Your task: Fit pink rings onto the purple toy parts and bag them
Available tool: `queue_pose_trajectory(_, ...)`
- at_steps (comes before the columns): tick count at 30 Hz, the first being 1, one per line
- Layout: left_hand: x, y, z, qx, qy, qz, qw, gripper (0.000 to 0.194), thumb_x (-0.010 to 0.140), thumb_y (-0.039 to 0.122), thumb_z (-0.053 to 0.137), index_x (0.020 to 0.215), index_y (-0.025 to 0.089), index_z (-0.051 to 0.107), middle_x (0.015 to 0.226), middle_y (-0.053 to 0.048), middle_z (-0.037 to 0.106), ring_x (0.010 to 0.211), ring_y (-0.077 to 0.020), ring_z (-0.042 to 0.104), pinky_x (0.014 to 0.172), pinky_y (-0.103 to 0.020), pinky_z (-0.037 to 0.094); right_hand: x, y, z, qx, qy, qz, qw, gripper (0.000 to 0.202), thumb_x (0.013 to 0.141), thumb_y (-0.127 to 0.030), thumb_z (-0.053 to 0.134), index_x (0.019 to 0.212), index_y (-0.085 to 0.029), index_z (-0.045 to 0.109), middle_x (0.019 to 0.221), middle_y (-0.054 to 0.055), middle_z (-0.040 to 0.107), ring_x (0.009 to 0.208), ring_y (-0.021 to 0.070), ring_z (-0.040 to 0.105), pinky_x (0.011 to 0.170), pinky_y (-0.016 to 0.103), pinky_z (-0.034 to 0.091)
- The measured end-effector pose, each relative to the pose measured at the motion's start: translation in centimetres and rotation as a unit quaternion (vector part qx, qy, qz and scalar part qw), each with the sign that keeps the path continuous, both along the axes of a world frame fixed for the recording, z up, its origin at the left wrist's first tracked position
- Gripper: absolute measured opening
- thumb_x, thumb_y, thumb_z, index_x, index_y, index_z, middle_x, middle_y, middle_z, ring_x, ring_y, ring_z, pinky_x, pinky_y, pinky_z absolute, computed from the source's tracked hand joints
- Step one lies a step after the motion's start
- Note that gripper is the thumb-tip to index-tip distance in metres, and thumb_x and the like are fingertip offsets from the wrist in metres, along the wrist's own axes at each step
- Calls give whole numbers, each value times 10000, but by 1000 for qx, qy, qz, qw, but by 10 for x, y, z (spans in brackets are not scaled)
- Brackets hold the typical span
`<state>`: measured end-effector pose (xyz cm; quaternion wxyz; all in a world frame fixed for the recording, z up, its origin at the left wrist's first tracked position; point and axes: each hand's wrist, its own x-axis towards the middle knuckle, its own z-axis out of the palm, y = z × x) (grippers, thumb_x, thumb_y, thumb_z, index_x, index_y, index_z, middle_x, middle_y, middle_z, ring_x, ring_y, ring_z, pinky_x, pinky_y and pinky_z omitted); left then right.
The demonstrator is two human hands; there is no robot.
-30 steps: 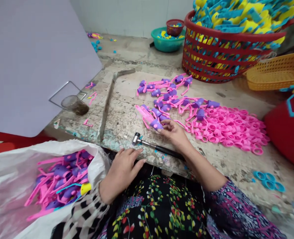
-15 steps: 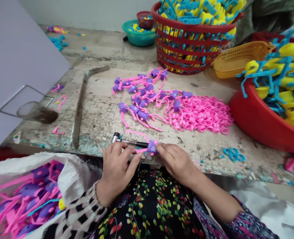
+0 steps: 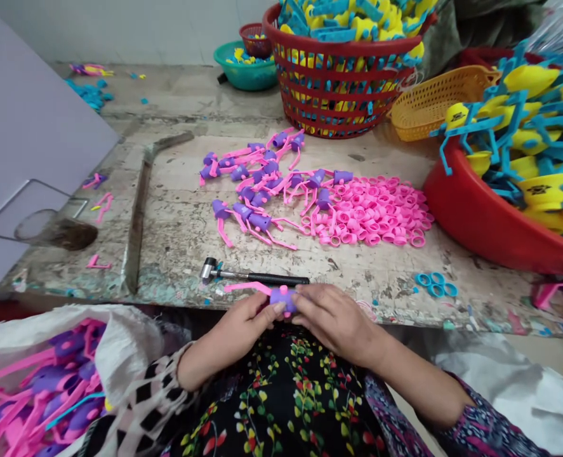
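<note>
Both hands meet at the table's front edge around one purple piece with pink limbs (image 3: 282, 299). My left hand (image 3: 243, 330) pinches its left side between thumb and fingers, and a pink limb sticks out to the left above that hand. My right hand (image 3: 336, 320) has its fingers closed on the piece's right end. Just beyond the hands lies a small hammer (image 3: 276, 278), its metal head to the left. Farther back are several purple-and-pink pieces (image 3: 259, 221) and, to their right, a heap of pink rings (image 3: 376, 212).
A red basket (image 3: 329, 86) of yellow-and-blue parts stands at the back, beside a yellow basket (image 3: 419, 105). At right is a red basin (image 3: 481, 228). Blue rings (image 3: 437, 284) lie near the front edge. Left are a metal bar (image 3: 136, 222) and a white sack (image 3: 129, 343).
The purple piece has come nearer the body, off the hammer's handle. My left hand has moved right and closed on it. The whole view has shifted slightly.
</note>
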<state>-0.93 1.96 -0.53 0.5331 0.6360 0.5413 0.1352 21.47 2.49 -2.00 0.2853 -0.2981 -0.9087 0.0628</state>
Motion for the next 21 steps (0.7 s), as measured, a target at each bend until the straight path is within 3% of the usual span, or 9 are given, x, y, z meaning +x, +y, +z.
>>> queue_pose_trajectory(2, 3, 2, -1, -47, -44, 44, 997, 436, 896, 547, 424, 889, 159, 622, 838, -49, 670, 711, -178, 588, 719, -313, 450, 13, 12, -11, -49, 42, -58, 996, 321, 921, -292, 526, 1217, -168, 549, 1083, 134, 666, 1029, 238, 606, 844, 400, 535)
queue_pose_trajectory(6, 7, 5, -4, -93, -103, 94, 986, 488, 882, 597, 420, 884, 155, 625, 844, -56, 690, 669, -160, 574, 707, -313, 441, 37, 45, -33, -109, 0, -287, 952, 255, 935, -275, 453, 1053, -164, 650, 922, 110, 647, 883, 244, 604, 796, 395, 507)
queue_pose_trajectory(9, 9, 6, -5, -128, -144, 103, 976, 489, 879, 599, 437, 874, 152, 635, 827, -56, 695, 665, -157, 576, 691, -303, 427, 41, 62, -40, -109, -47, -344, 931, 306, 931, -291, 443, 1076, -136, 663, 907, 125, 612, 834, 253, 574, 742, 371, 475)
queue_pose_trajectory(15, 12, 9, -3, -210, -254, 135, 935, 449, 839, 574, 548, 884, 140, 650, 826, -73, 713, 711, -173, 623, 763, -321, 448, 34, 70, -41, -102, -106, -379, 914, 308, 922, -288, 433, 987, -149, 699, 873, 123, 583, 772, 245, 536, 674, 353, 433)
queue_pose_trajectory(18, 12, 9, -1, -233, -296, 141, 916, 402, 836, 531, 581, 901, 144, 668, 878, -77, 719, 757, -181, 644, 825, -339, 450, 34, 60, -34, -113, -1, -348, 931, 257, 900, -291, 479, 905, -152, 696, 960, 136, 593, 890, 258, 568, 761, 378, 466)
queue_pose_trajectory(21, 13, 7, -1, -253, -329, 148, 898, 337, 819, 474, 627, 902, 151, 684, 932, -73, 715, 803, -193, 654, 880, -356, 439, 28, 38, -19, -223, 179, -281, 916, 146, 859, -310, 571, 854, -191, 655, 927, 84, 635, 847, 212, 606, 771, 360, 501)
